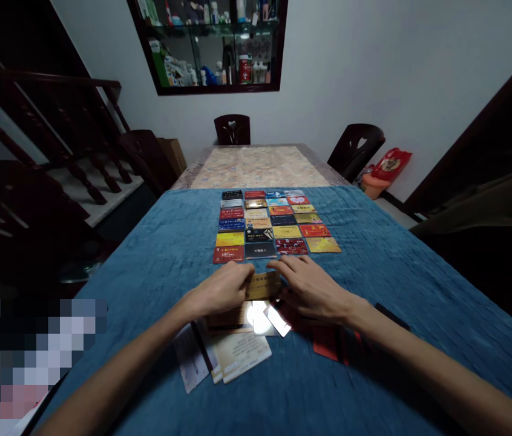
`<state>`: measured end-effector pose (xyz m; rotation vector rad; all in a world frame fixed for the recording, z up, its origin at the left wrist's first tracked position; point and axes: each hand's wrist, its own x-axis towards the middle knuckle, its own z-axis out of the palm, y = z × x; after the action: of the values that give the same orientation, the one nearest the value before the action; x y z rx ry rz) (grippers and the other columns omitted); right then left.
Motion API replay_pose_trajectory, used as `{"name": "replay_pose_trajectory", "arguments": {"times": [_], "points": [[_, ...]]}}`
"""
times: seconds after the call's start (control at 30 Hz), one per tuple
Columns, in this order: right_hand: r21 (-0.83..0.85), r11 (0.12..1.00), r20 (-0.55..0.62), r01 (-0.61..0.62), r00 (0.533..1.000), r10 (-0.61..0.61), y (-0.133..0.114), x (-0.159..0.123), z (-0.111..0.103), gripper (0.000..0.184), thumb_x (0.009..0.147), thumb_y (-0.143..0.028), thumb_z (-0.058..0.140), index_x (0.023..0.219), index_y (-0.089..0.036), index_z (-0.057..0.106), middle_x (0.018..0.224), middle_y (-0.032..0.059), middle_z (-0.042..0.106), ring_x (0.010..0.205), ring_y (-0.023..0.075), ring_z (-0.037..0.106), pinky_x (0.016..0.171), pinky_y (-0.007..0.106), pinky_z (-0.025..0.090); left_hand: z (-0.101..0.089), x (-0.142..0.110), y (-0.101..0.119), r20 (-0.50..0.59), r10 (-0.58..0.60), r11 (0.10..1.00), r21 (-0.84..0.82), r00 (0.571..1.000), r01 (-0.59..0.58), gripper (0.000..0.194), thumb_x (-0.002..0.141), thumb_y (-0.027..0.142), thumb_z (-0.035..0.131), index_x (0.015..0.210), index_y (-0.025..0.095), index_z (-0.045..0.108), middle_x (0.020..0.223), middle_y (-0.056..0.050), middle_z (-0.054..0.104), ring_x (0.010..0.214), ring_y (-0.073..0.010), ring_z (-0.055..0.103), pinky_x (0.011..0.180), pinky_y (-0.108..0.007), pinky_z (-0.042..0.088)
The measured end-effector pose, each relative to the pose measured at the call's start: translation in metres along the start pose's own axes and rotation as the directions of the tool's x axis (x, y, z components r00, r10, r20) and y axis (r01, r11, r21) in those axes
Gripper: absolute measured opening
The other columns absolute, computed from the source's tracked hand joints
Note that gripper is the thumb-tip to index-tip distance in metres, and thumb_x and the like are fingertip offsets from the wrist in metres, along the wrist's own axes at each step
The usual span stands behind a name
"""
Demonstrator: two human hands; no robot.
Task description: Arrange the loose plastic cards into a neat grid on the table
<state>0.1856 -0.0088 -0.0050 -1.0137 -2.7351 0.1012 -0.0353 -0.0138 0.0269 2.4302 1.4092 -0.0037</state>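
Card in hand: gold rect. plastic card w/ dark print (262, 286); flat, thin, slightly shiny; above the near part of the tabletop (256, 160), btwn card grid & loose pile.
Card axis: long side runs L–R, approx. parallel to tabletop's far edge, R end a touch higher; printed face tipped twd camera, text lines along the long side.
L hand (224, 289): closed on card's L end, thumb & bent fingers pinching; back of hand up, forearm in from near-L corner.
R hand (310, 290): gripping card's R end, fingers curled over the top, knuckles up; forearm slants in from near-R corner.
Cloth: crinkled blue fabric cloth (183, 236), soft ridges, over near part of tabletop; far part bare, pale marble-look centre, darker border.
Grid: neat block of multicoloured glossy cards (282, 220), 4 cols x 6 rows, long sides L–R, from cloth's far edge to just beyond the hands.
Loose, L: cream printed rect. cards (244, 360), overlapping, fanned askew, twd near edge, below L wrist.
Loose, mid: small bright white rect. card (278, 319), strong glare, tilted, just under the hands.
Loose, R: flat red card (325, 343), partly under R forearm's line; details too dim.
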Motion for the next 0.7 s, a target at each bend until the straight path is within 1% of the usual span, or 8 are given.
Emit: {"name": "replay_pose_trajectory", "arguments": {"times": [0.2,0.37,0.57,0.7], "points": [[-0.147,0.988,-0.069,0.038,0.996,-0.048,-0.006,0.002,0.006,0.049,0.081,-0.014,0.058,0.130,-0.012,0.050,0.117,0.0151,0.062,0.103,0.0279,0.057,0.085,0.041,0.040,-0.002,0.000,-0.004,-0.016,-0.008,1.000,0.008,1.000,0.008,0.018,0.079,0.004,0.047,0.085,0.016,0.059,0.088,-0.008,0.070,0.078,-0.0197,0.061,0.064,-0.028,0.036],[-0.187,0.981,-0.118,0.051,0.990,-0.074,-0.005,0.002,0.009,0.045,0.084,-0.016,0.057,0.129,-0.014,0.050,0.112,0.0132,0.063,0.100,0.0262,0.057,0.085,0.041,0.040,-0.002,0.000,-0.006,-0.022,-0.002,1.000,0.005,1.000,0.002,0.018,0.079,0.004,0.047,0.085,0.016,0.059,0.090,-0.008,0.070,0.080,-0.0203,0.062,0.065,-0.029,0.037],[-0.241,0.969,-0.140,0.045,0.987,-0.080,-0.005,0.003,0.011,0.040,0.087,-0.024,0.061,0.125,-0.016,0.052,0.110,0.0110,0.066,0.097,0.0259,0.056,0.085,0.041,0.038,0.001,0.003,-0.006,-0.021,-0.005,1.000,-0.006,1.000,0.005,0.017,0.080,0.004,0.046,0.083,0.017,0.057,0.084,-0.007,0.068,0.077,-0.0196,0.060,0.064,-0.028,0.036],[-0.244,0.968,-0.162,0.050,0.983,-0.092,-0.006,0.003,0.012,0.035,0.089,-0.025,0.061,0.122,-0.015,0.054,0.108,0.0115,0.067,0.095,0.0254,0.056,0.083,0.040,0.038,0.002,0.005,-0.005,-0.018,-0.014,1.000,-0.018,1.000,0.014,0.015,0.083,0.007,0.046,0.082,0.017,0.057,0.082,-0.007,0.067,0.077,-0.0194,0.060,0.064,-0.028,0.035]]}}
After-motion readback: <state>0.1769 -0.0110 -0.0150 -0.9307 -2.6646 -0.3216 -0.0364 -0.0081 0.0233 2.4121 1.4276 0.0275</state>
